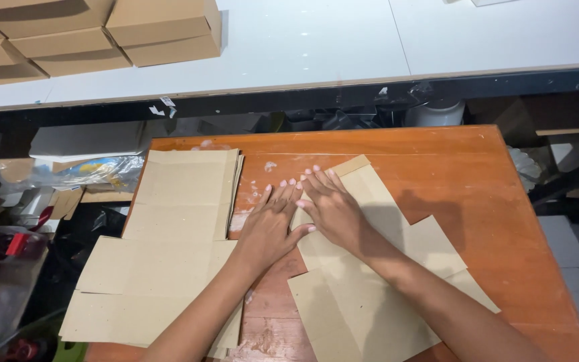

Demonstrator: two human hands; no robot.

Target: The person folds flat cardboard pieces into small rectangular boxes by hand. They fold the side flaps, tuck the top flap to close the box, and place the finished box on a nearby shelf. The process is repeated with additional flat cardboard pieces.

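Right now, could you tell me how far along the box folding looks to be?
Done: folded boxes stacked on the white table. In hand: the left hand and right hand press flat on one cardboard blank on the wooden table. Left: a stack of flat blanks beside it, unfolded.

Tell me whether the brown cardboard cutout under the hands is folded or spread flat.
Spread flat: the brown cardboard cutout lies unfolded on the orange wooden table, both palms pressing it.
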